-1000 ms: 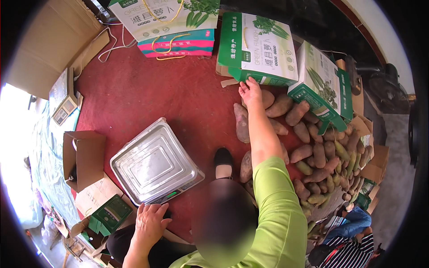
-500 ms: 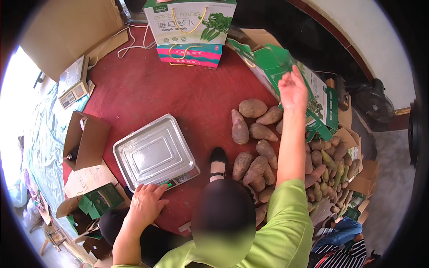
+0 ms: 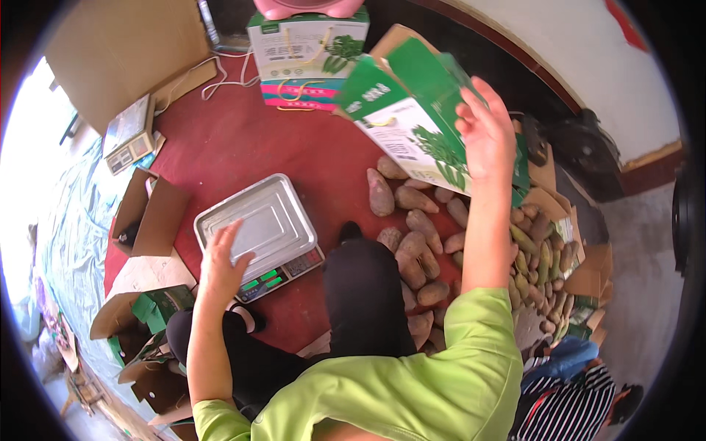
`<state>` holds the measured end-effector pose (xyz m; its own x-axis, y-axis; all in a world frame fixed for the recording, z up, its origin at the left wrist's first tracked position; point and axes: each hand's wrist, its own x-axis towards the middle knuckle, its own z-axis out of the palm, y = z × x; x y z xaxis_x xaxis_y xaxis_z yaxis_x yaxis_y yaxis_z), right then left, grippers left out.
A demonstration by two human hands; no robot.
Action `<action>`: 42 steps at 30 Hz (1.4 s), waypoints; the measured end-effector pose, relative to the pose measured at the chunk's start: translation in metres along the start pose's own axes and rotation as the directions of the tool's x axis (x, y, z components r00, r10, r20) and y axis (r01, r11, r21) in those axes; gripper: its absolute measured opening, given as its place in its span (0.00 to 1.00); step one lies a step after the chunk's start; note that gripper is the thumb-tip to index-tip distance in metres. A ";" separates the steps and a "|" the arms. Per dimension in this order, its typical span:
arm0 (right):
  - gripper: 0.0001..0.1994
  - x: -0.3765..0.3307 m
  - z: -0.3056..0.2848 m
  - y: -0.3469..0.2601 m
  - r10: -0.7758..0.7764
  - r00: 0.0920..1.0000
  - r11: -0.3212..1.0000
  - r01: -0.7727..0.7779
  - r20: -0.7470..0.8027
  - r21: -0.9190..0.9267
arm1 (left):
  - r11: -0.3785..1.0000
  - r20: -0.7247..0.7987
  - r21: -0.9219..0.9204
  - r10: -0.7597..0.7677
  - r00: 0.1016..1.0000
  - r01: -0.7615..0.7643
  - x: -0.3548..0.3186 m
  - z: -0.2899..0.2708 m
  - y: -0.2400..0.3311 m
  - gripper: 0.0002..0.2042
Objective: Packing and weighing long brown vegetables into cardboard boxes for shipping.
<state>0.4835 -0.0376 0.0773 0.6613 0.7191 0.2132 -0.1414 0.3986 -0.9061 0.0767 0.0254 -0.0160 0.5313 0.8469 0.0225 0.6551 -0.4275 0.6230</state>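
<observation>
My right hand (image 3: 488, 140) grips the edge of a green and white carton (image 3: 412, 132) with its top flaps up. The carton is tilted above several large brownish tubers (image 3: 415, 253), which look like sweet potatoes, on the red floor covering. My left hand (image 3: 222, 268) is raised at the left edge of a digital scale (image 3: 294, 266), fingers apart and nothing in them. A bare metal tray (image 3: 257, 220) tops the scale, and its green display is lit. My knee, in black trousers, is just right of the scale.
Green and brownish roots (image 3: 540, 257) are heaped on the right. A handled gift box (image 3: 309, 48) stands on pink and blue boxes at the back. Open brown cartons (image 3: 151, 213) and a second scale (image 3: 126, 136) lie left. At lower right is a person in a striped top (image 3: 573, 404).
My right hand has lifted the carton and swung it leftward, turning its printed side toward me. My left hand has come up off the scale's front edge, uncovering the display.
</observation>
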 end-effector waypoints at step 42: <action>0.14 -0.092 0.087 0.216 0.724 0.615 0.669 -0.737 0.311 -0.099 | 0.822 -0.363 0.568 0.295 0.884 -0.041 -0.050 -0.046 -0.013 0.04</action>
<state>0.3278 0.0318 -0.1065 0.0757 0.9081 -0.4118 -0.5088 -0.3200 -0.7992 0.0172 0.0033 0.0107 0.4677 0.7372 0.4876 0.8217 -0.5659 0.0674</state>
